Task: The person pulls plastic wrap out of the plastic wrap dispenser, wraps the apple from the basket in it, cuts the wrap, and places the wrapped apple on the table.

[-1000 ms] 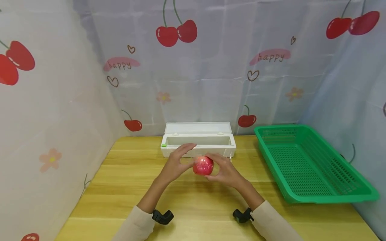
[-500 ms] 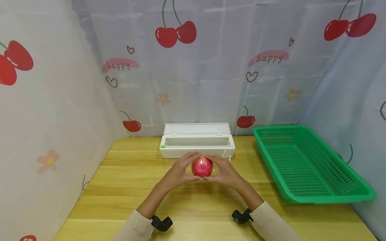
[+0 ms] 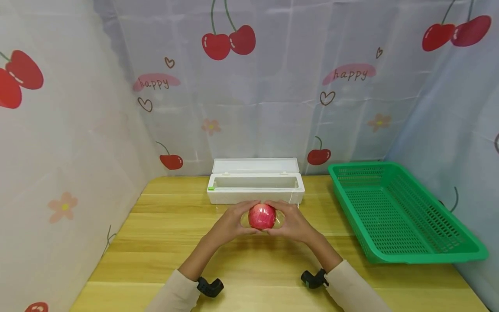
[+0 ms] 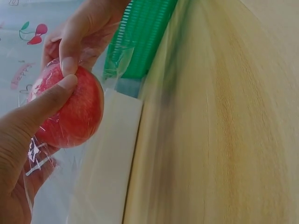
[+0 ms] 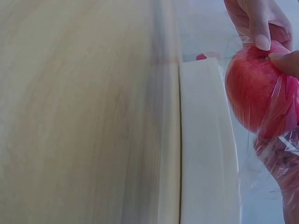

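Observation:
A red apple (image 3: 262, 216) with clear cling film (image 5: 276, 109) around it is held above the table between both hands. My left hand (image 3: 229, 223) grips its left side, thumb on the near face and fingers curled behind. From the other side my right hand (image 3: 295, 223) grips it the same way. In the left wrist view the two thumb tips meet on the apple (image 4: 77, 109), close to its dimple. Loose film hangs in wrinkles past the apple, over the fingers of the left hand. Beyond the hands stands a white cling film dispenser (image 3: 255, 197), its lid raised.
A green plastic basket (image 3: 390, 216) with slotted walls sits on the right of the wooden table (image 3: 163, 242). Patterned curtains (image 3: 273, 108) enclose the table at the back and both sides. Black wrist cameras (image 3: 210, 287) are strapped at the sleeves.
A second ago the left hand was spread, reaching to the apple's left side while the right hand held it. The left hand has since closed round it; the last half second shows hardly any movement.

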